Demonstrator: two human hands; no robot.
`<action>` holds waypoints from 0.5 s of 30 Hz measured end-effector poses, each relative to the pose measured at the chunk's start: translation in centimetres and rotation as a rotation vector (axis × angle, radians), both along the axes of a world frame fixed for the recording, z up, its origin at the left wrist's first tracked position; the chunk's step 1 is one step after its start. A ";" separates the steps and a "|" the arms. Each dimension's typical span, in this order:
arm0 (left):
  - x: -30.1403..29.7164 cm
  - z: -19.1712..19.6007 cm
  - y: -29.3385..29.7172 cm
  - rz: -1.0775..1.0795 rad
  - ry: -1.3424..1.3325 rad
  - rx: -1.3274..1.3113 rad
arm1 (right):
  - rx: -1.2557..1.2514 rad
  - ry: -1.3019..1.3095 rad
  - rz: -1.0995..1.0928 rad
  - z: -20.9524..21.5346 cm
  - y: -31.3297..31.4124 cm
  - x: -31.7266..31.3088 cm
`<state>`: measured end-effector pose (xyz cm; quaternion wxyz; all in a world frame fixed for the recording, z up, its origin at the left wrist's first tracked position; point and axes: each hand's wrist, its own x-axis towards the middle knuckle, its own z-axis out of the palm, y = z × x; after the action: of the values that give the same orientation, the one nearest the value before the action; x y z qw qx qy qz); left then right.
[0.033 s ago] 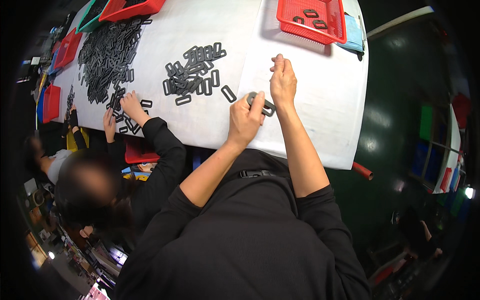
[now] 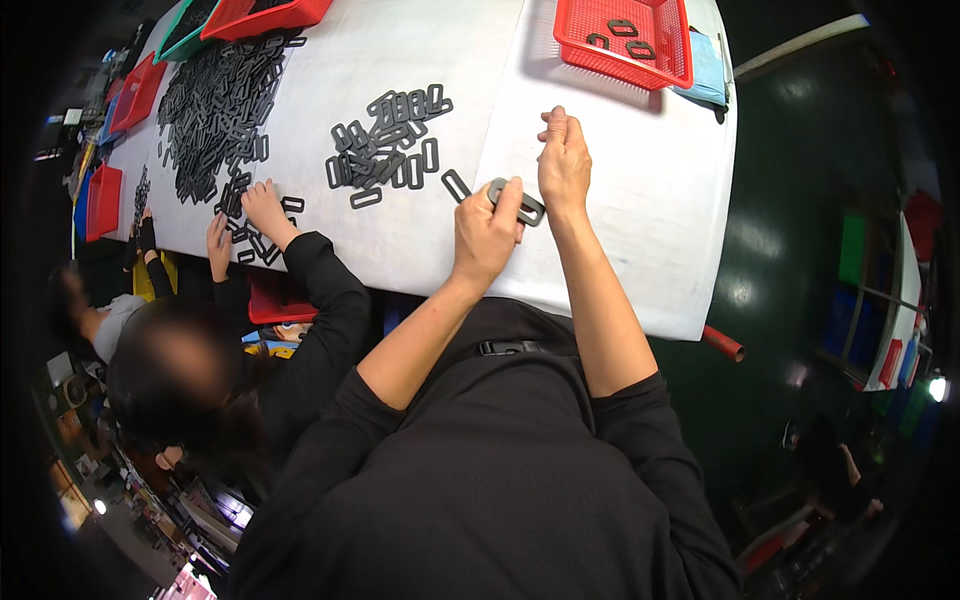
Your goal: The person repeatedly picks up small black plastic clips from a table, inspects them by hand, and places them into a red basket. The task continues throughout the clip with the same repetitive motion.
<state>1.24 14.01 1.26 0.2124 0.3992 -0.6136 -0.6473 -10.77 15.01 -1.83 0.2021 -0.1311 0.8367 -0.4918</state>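
Note:
My left hand pinches a black rectangular ring buckle between thumb and fingers, just above the white table near its front edge. To the right of it, my right hand is closed with the fingers curled in; whatever they may hold is hidden. A single loose ring buckle lies on the table beside my left hand. Farther left is a small heap of the same black ring buckles. A red plastic basket stands beyond my right hand, with a few black pieces in it.
At my left a co-worker's hands handle black pieces beside a much larger heap. Red and green bins stand at the far left. A blue cloth-like item lies beside the basket. A red tube end juts out below the table's right corner.
My left hand and the ring buckle have shifted very slightly left and up. My right hand has moved a tiny bit the same way.

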 end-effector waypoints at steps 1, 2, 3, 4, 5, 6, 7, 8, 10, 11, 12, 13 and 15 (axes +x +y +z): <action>-0.2 0.0 -0.1 0.042 -0.018 0.041 | -0.024 0.020 0.020 0.3 0.2 0.5; -0.4 0.1 -0.1 0.059 -0.045 0.026 | -0.048 0.038 0.033 0.5 0.4 1.0; -0.5 0.2 0.3 0.056 -0.043 -0.036 | -0.095 0.122 0.084 0.4 0.6 1.6; -0.6 0.3 0.8 0.052 -0.041 -0.097 | -0.043 0.098 0.092 0.7 0.8 1.7; -0.9 0.4 1.4 0.044 -0.036 -0.157 | 0.012 0.076 0.095 1.3 1.2 1.6; -1.2 0.5 1.9 0.035 -0.031 -0.216 | 0.027 0.075 0.077 1.1 1.6 1.0; -1.3 0.8 2.7 0.024 -0.024 -0.227 | 0.042 0.073 0.060 0.4 2.0 0.2; -1.1 1.0 3.7 0.014 -0.017 -0.236 | 0.059 0.070 0.043 0.2 2.5 -0.3; -1.7 1.9 5.8 -0.004 0.084 -0.276 | 0.079 0.123 0.042 0.0 3.6 0.0; -2.2 1.8 5.5 0.022 0.081 -0.301 | 0.086 0.152 0.041 0.1 4.1 0.3; -3.1 1.6 4.8 0.059 0.078 -0.320 | 0.012 0.105 0.097 0.4 4.8 0.7; -3.5 1.5 4.6 0.097 0.075 -0.339 | 0.029 0.099 0.058 0.3 5.1 0.9; -3.5 2.4 4.4 0.111 0.070 -0.270 | -0.009 0.034 0.009 -0.4 5.9 -1.2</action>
<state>-2.27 18.40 3.62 0.3211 0.3774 -0.6642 -0.5597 -11.98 20.89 -2.22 0.1896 -0.1439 0.8371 -0.4925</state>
